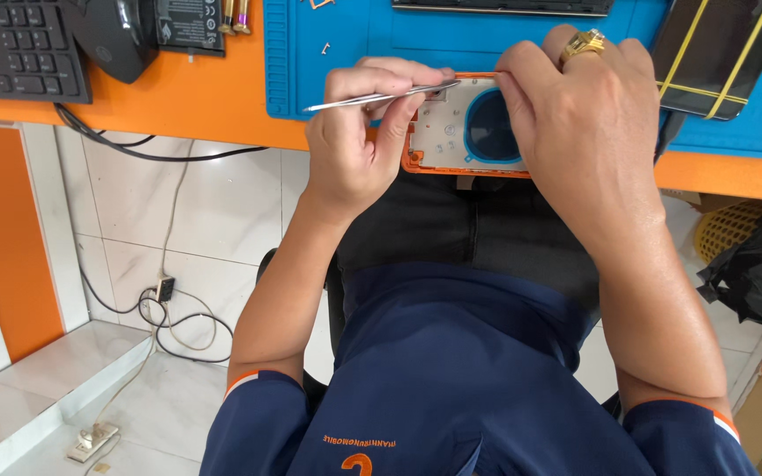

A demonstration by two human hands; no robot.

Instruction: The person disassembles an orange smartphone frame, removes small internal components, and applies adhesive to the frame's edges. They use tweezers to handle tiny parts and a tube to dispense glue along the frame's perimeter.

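tweezers at the top edge of an opened phone shell

the orange phone shell (pixel 451 132) lay open, inside up, at the near edge of the orange tabletop (pixel 178 106), half on the blue work mat (pixel 346 53) and just above the person's lap. its pale inner plate showed small screw points and a dark round coil patch at about 3 o'clock of the plate.

the left hand (pixel 354 141) was closed in a pinch around metal tweezers (pixel 381 95), thumb and forefinger pressing the shanks near their middle, tips pointing toward 3 o'clock and meeting the shell's top edge. the right hand (pixel 575 115), wearing a gold ring (pixel 586 42), lay curled over the shell's right side, fingertips pressed down at the same top edge, touching or nearly touching the tweezer tips. whether the tips held any part could not be told; the spot was too small.

judged from this, good work here meant keeping the tweezers low and nearly flat, so the tips would slide rather than dig into the plate, and letting the right fingertips pin the shell so it could not skid off the tabletop edge. a light squeeze looked wiser than a hard one.

at 11 o'clock sat a black keyboard (pixel 15 44) and mouse (pixel 112 35); at 1 o'clock a dark phone (pixel 716 53) bound with yellow bands.
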